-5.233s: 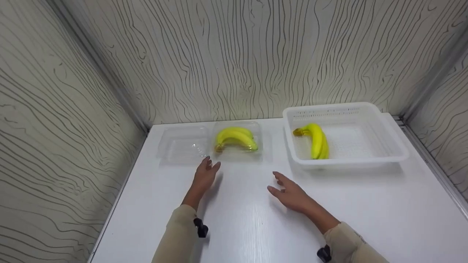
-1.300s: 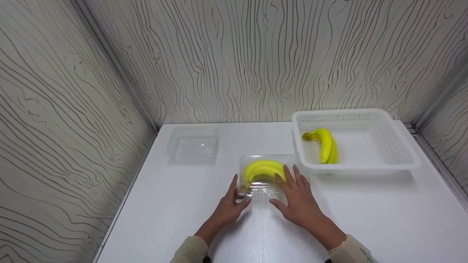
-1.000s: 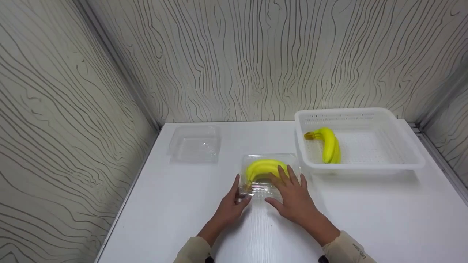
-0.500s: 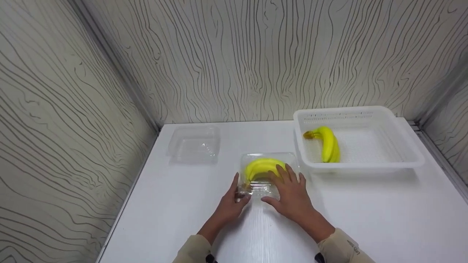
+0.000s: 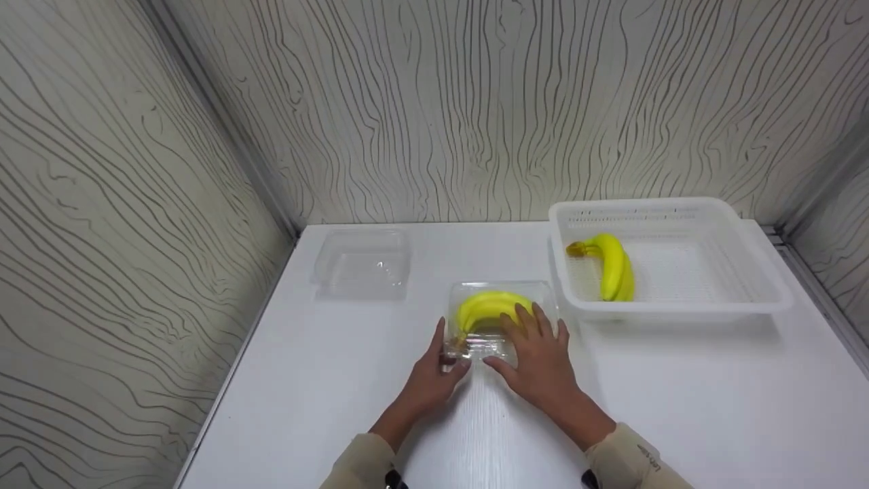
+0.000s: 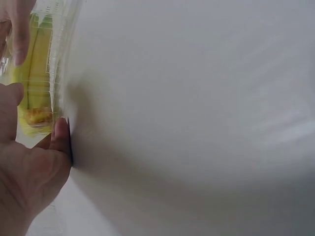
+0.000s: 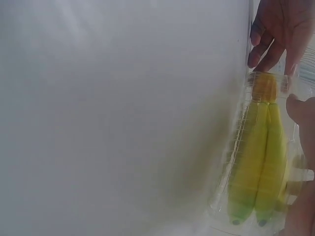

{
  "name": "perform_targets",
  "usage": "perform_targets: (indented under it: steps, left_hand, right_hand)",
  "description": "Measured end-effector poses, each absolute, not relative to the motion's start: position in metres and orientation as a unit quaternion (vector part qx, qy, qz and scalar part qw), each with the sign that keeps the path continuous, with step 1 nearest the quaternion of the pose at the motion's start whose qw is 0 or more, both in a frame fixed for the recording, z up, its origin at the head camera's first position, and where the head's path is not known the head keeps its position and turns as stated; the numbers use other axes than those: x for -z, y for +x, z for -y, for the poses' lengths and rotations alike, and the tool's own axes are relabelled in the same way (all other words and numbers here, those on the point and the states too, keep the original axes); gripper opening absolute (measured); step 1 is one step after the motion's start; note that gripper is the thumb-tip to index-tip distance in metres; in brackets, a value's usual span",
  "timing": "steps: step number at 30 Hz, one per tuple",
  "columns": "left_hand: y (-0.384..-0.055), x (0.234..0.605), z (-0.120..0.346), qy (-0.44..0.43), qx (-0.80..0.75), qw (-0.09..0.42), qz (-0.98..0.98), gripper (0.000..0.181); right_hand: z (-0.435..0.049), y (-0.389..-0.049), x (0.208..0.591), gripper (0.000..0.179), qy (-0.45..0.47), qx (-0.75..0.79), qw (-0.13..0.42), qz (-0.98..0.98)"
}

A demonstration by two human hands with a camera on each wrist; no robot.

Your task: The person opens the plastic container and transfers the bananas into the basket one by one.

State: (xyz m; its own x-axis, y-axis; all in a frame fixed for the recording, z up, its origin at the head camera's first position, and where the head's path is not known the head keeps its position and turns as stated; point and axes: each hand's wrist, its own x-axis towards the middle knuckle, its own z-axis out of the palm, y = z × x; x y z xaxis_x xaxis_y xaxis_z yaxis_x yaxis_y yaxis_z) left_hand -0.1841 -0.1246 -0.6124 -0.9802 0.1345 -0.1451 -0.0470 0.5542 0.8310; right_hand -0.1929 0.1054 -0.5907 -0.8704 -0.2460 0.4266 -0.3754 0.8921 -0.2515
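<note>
A clear plastic clamshell box [image 5: 483, 345] with its lid down holds a bunch of yellow bananas [image 5: 489, 307]. It sits on the white table, left of the basket. My left hand [image 5: 429, 380] holds its near left corner, thumb at the front and fingers along the side. Over the right part of the lid, my right hand [image 5: 546, 367] rests with its fingers spread. Through the side wall in the right wrist view, the bananas [image 7: 258, 162] show brown stems toward the left hand and greenish tips at the other end.
Another clear plastic box [image 5: 363, 265] stands at the back left of the white table [image 5: 326, 380]. At the back right is a white perforated basket [image 5: 679, 308] with a second banana bunch [image 5: 614, 272] against its left side. Patterned panels [image 5: 441, 122] enclose the table.
Since the oldest frame, the box with bananas has come forward and right, away from the other box, and both hands have reached it. Over the last second, hands and box barely move.
</note>
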Motion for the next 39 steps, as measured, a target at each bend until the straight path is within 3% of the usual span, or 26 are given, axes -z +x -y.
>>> perform_targets:
  steps: [13, 22, 30, 39]
  left_hand:
    - [-0.1844, 0.6135, 0.1267, 0.036, -0.456, 0.092, -0.884, 0.095]
    - [-0.1838, 0.6147, 0.1264, 0.039, -0.460, 0.091, -0.882, 0.092]
    - [-0.1835, 0.6105, 0.1252, 0.038, -0.462, 0.087, -0.882, 0.087]
    - [-0.1819, 0.6087, 0.1215, 0.014, -0.448, 0.094, -0.889, 0.092]
  right_hand:
    - [-0.1035, -0.1943, 0.5979, 0.082, 0.164, -0.160, 0.213, 0.950]
    - [-0.1019, -0.1930, 0.5932, 0.073, 0.167, -0.139, 0.218, 0.951]
    - [-0.1004, -0.1919, 0.5912, 0.075, 0.164, -0.140, 0.220, 0.952]
    - [-0.1008, -0.1908, 0.5926, 0.077, 0.160, -0.139, 0.217, 0.953]
